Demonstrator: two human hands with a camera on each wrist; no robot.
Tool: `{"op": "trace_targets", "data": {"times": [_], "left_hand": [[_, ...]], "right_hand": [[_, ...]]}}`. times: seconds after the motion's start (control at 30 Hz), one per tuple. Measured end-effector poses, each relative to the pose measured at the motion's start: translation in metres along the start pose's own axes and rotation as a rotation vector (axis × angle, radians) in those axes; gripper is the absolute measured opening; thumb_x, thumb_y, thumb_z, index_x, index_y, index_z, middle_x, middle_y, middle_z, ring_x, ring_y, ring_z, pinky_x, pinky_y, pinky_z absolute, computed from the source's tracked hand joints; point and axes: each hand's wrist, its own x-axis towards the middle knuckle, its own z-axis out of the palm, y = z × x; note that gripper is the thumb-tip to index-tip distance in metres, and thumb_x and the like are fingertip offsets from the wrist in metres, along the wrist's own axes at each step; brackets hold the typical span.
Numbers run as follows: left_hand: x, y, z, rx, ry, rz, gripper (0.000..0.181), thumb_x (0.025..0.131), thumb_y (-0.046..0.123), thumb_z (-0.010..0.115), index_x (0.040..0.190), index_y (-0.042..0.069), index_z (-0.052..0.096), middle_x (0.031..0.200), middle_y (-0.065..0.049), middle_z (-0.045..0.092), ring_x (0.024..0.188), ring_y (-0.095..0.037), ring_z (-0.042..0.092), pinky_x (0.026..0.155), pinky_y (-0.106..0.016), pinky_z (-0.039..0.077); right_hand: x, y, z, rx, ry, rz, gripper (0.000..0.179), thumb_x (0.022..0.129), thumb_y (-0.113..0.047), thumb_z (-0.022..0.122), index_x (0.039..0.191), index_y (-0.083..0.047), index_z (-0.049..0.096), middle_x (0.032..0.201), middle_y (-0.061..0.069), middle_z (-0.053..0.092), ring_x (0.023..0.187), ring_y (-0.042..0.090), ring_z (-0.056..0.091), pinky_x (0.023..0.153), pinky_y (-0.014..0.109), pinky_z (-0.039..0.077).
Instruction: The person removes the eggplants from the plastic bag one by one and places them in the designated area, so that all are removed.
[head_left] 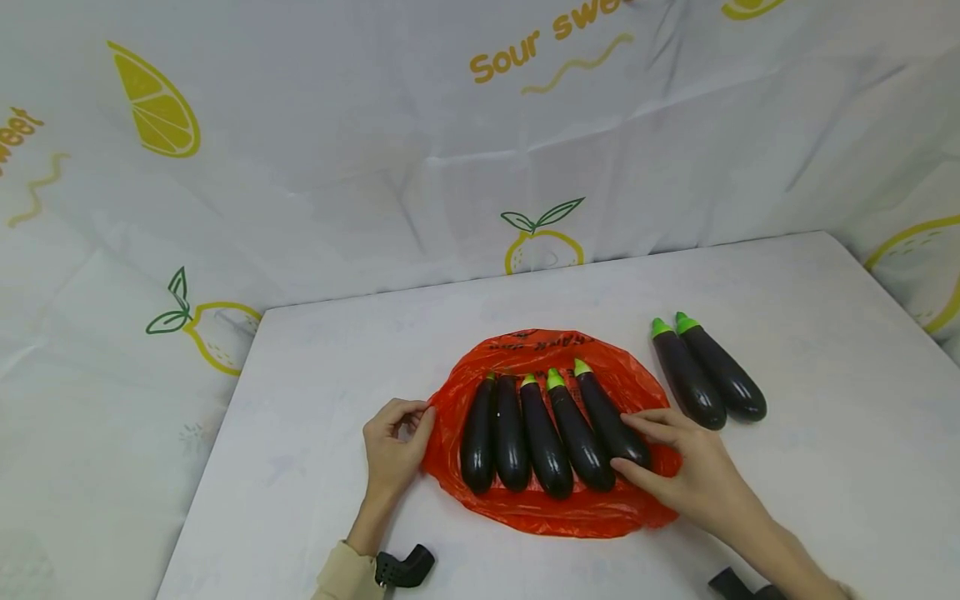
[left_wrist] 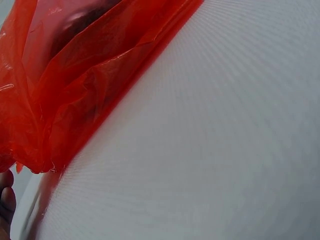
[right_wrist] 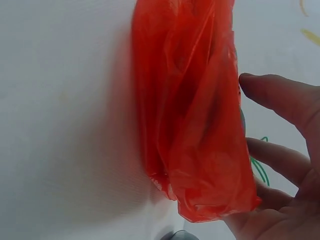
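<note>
Lying on white table: red bag; lemon-print cloth behind.

- Bag: on the worktop, between its left and right edges.
- Five eggplants: side by side inside the bag.
- Two eggplants: right of the bag, towards the far right corner.

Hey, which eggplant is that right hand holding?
The rightmost eggplant on the red bag. The right hand grips only that one; the other four eggplants on the bag and the two eggplants right of it aren't held.
</note>
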Motion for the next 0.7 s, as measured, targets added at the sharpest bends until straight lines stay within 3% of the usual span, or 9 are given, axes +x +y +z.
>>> {"op": "trace_targets", "data": {"times": [0.33, 0.7], "left_hand": [[-0.0003, -0.0008, 0.0003, 0.004, 0.002, 0.001, 0.012, 0.084, -0.009, 0.074, 0.090, 0.001, 0.076, 0.073, -0.013, 0.067, 0.068, -0.006, 0.056, 0.065, -0.011, 0.050], [-0.0008, -0.0040, 0.0031, 0.025, 0.029, 0.035, 0.016, 0.078, -0.015, 0.074, 0.088, -0.002, 0.075, 0.072, -0.016, 0.066, 0.065, -0.010, 0.056, 0.064, -0.010, 0.049]], "right_hand": [[-0.0010, 0.0022, 0.0040, -0.026, -0.040, 0.046, 0.059, 0.070, -0.023, 0.094, 0.121, -0.001, 0.073, 0.119, 0.019, 0.071, 0.107, 0.037, 0.068, 0.081, 0.049, 0.062], [-0.0006, 0.0011, 0.0020, 0.025, -0.019, 0.076, 0.051, 0.076, -0.014, 0.089, 0.122, 0.003, 0.072, 0.116, 0.021, 0.072, 0.097, 0.033, 0.072, 0.073, 0.042, 0.064]]}}
